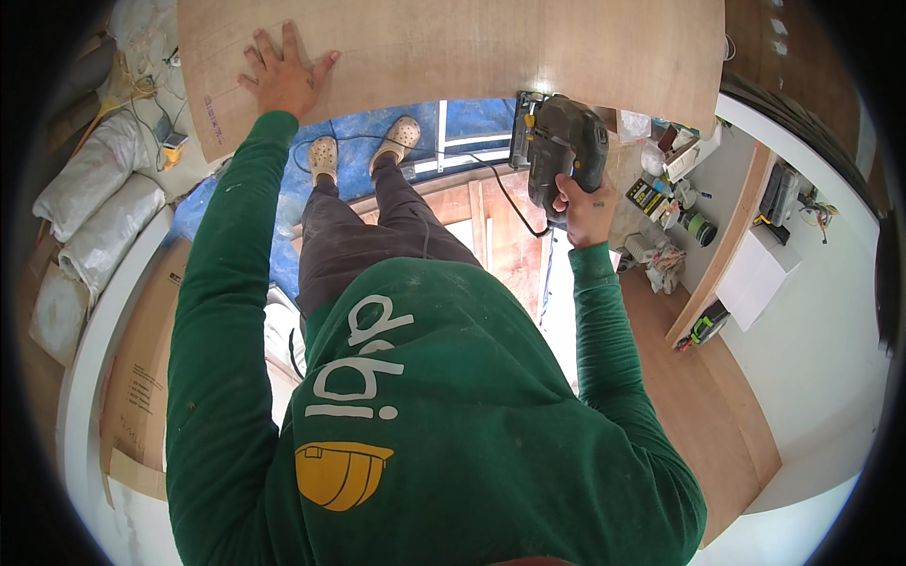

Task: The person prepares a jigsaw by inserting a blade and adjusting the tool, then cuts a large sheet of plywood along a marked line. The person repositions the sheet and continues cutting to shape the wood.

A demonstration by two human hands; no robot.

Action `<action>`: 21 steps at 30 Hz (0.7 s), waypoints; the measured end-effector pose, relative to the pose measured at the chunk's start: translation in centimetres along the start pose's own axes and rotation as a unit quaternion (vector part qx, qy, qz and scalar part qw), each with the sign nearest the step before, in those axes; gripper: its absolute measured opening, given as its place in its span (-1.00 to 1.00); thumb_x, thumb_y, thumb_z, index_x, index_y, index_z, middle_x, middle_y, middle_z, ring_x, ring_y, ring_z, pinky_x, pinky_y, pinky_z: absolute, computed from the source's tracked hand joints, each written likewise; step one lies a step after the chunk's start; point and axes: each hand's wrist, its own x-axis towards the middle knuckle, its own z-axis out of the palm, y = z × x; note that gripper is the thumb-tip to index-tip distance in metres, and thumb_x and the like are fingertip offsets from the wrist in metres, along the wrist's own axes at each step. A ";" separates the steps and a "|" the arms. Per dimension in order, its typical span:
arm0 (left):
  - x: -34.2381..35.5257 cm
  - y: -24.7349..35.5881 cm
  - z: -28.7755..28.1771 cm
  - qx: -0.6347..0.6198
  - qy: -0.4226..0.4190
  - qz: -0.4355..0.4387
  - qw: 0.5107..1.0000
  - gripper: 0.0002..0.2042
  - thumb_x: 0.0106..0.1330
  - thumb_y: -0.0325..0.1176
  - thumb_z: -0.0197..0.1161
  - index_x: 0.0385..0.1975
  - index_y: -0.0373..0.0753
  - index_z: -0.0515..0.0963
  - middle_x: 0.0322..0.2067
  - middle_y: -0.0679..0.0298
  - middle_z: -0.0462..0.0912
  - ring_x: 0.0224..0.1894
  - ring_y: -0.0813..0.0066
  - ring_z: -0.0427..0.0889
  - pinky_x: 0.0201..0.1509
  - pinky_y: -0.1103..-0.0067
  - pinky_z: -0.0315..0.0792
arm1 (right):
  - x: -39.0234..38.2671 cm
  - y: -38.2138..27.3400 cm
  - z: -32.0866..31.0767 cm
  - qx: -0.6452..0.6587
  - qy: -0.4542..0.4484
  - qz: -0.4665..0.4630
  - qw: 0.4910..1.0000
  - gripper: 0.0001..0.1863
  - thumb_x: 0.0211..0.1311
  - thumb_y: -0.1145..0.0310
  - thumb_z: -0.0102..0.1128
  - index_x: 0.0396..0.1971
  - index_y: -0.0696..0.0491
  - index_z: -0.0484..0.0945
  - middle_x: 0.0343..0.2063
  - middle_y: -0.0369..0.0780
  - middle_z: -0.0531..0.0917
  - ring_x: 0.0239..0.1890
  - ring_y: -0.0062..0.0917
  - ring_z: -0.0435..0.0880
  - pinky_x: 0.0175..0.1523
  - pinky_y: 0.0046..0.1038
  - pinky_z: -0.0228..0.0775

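On plywood (453,47), left hand (288,85) splayed; right (589,209) grips jigsaw (557,137).

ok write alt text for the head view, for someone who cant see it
A bare right hand grips a dark corded power tool at the near edge of a wooden board, while the left hand lies spread on it. Beige clogs and blue sheeting show past that edge.

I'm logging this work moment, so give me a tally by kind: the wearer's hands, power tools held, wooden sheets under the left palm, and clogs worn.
Hands: 2 (left hand, right hand)
Power tool: 1
Wooden sheet: 1
Beige clogs: 2
Total: 6
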 end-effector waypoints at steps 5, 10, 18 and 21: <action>0.0 0.0 0.1 -0.003 -0.003 -0.008 1.000 0.02 0.28 0.56 0.02 0.62 0.02 -0.01 0.58 -0.20 -0.18 0.60 -0.35 -0.21 0.44 -0.41 -0.18 | 0.0 -0.2 0.1 0.009 -0.001 -0.006 1.000 -0.75 0.15 0.56 0.34 -0.17 0.23 0.56 -0.58 -0.27 0.57 -0.66 -0.63 0.49 -0.55 -0.54 0.35; 0.1 0.2 -0.1 0.000 -0.008 -0.011 1.000 0.02 0.29 0.56 0.01 0.61 0.02 0.00 0.58 -0.20 -0.17 0.60 -0.34 -0.20 0.43 -0.42 -0.17 | 0.3 -0.1 0.1 0.017 -0.001 -0.015 1.000 -0.83 0.14 0.56 0.35 -0.28 0.21 0.55 -0.58 -0.26 0.59 -0.66 -0.63 0.51 -0.56 -0.54 0.36; 0.0 0.2 -0.1 0.009 0.006 -0.002 1.000 0.02 0.28 0.56 0.01 0.61 0.01 0.00 0.58 -0.21 -0.16 0.59 -0.35 -0.19 0.42 -0.42 -0.15 | 0.3 0.1 0.2 0.007 0.012 -0.027 1.000 -0.82 0.14 0.53 0.36 -0.28 0.22 0.57 -0.58 -0.26 0.60 -0.65 -0.64 0.52 -0.55 -0.55 0.39; -0.1 0.0 0.2 0.000 0.017 0.004 1.000 0.03 0.28 0.56 0.01 0.61 0.01 0.00 0.57 -0.22 -0.15 0.59 -0.36 -0.18 0.42 -0.42 -0.15 | 0.3 0.0 0.3 0.001 0.023 -0.026 0.999 -0.82 0.14 0.53 0.37 -0.27 0.23 0.60 -0.57 -0.26 0.61 -0.65 -0.64 0.54 -0.55 -0.55 0.41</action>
